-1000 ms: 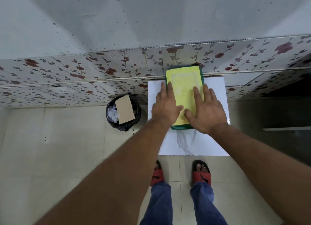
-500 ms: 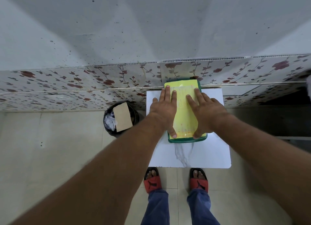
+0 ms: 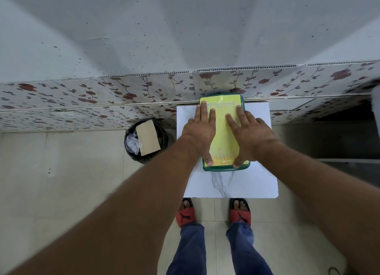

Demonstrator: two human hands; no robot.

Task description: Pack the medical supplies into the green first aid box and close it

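Observation:
The green first aid box (image 3: 226, 168) lies on a small white marble-patterned table (image 3: 242, 184), its far end against the wall. Its lid is down and bears a yellow printed label (image 3: 223, 135). My left hand (image 3: 200, 130) lies flat on the lid's left side, fingers spread, thumb near the box's front edge. My right hand (image 3: 249, 133) lies flat on the right side, thumb at the front edge too. No loose medical supplies are visible; the box's contents are hidden.
A black bin (image 3: 146, 141) with a brown cardboard piece (image 3: 148, 137) and white waste stands on the floor left of the table. A floral-tiled wall band (image 3: 82, 102) runs behind. My feet in red sandals (image 3: 186, 215) stand at the table's front edge.
Both hands slid forward along the lid, from its near end toward the middle and far end, and now rest flat with thumbs at the front edge. The head view shifted a little.

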